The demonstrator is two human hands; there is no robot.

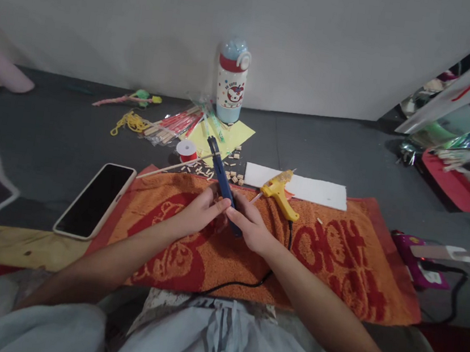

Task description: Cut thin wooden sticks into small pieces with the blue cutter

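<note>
Both of my hands are closed around a long, dark blue tool that looks like a utility knife [224,179], held slanted above the towel with its black tip pointing away from me. My left hand [207,208] grips it from the left, and my right hand [250,223] from the right, thumbs close together. A thin wooden stick [171,167] runs from the left up to the knife's upper part; whether they touch I cannot tell. Small cut stick pieces [235,177] lie beyond my hands. A yellow glue gun [280,194] rests just right of them.
An orange towel [347,270] covers the table front, with a phone [95,201] at its left and a white strip [322,192] behind. Farther back are a red thread spool [187,150], yellow paper [240,135], packaged sticks [176,126] and a bottle [231,84]. A black cord [239,283] crosses the towel.
</note>
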